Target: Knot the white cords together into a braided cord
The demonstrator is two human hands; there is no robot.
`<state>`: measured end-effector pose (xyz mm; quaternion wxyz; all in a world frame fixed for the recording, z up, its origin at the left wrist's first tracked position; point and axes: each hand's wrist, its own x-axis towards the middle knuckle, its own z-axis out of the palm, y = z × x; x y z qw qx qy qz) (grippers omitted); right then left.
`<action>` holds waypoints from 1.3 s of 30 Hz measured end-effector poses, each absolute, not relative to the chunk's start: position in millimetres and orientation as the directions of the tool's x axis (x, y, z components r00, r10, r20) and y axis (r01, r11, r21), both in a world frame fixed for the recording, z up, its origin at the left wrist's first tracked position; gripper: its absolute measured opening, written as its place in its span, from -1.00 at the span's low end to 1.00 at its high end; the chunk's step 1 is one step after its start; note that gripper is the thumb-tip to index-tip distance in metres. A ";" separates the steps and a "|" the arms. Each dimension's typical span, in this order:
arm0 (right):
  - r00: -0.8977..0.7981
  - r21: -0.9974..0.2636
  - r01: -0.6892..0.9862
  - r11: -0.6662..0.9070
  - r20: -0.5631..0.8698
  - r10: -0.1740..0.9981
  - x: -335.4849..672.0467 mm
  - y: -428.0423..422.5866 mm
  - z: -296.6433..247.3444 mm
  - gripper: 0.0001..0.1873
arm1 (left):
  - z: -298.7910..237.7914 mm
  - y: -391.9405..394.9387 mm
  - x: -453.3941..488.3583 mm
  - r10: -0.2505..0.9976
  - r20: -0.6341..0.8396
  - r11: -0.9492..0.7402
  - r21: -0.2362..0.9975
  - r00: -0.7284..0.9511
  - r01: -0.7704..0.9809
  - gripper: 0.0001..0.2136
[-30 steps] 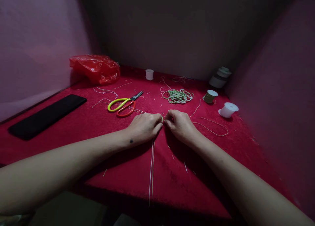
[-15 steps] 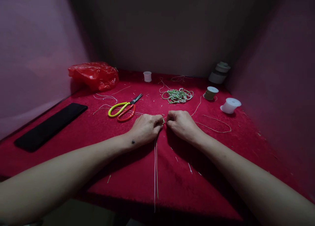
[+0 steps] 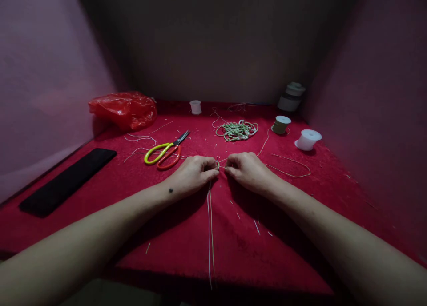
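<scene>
Near the middle of the red cloth, my left hand is closed in a pinch on thin cord, with a small greenish knotted bit showing at its fingertips. Two cord ends, one white and one greenish, hang down from it towards the front edge. My right hand, a short gap to the right, is also closed and pinches a fine cord that spans between the hands. A loop of thin cord trails out on the cloth to its right. The fingertips partly hide the knot.
Yellow-and-red-handled scissors lie left of my hands, near a black phone-like slab. Behind are a red plastic bag, a green-white braided cord heap, a white spool, an olive spool, another white spool and a jar.
The view has shifted slightly. My fingertips have drawn a little apart, and more of the knotted bit and the cord between my hands now shows.
</scene>
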<state>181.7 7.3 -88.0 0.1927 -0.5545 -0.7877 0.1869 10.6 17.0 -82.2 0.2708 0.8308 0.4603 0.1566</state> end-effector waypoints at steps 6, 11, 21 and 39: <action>-0.314 -0.519 0.767 0.377 0.210 0.926 188.8 1.2 -85.8 -0.86 | -77.2 13.1 10.3 0.830 -0.198 -0.128 0.842 0.521 0.524 -0.84; -0.288 -0.621 0.677 0.396 0.271 0.918 188.3 1.5 -84.8 -0.86 | -77.9 6.2 11.1 0.743 -0.427 0.434 0.894 0.516 0.113 -0.91; -0.242 -0.967 0.219 0.132 0.078 0.967 180.0 -4.6 -86.4 -0.90 | -84.1 -8.7 24.0 0.636 -0.458 0.688 0.702 0.621 -0.186 -0.89; -0.289 -0.979 -0.173 -0.107 -0.053 0.956 179.1 -8.9 -87.5 -0.93 | -94.6 -10.8 23.0 0.678 -0.370 0.596 0.782 0.635 -0.182 -0.74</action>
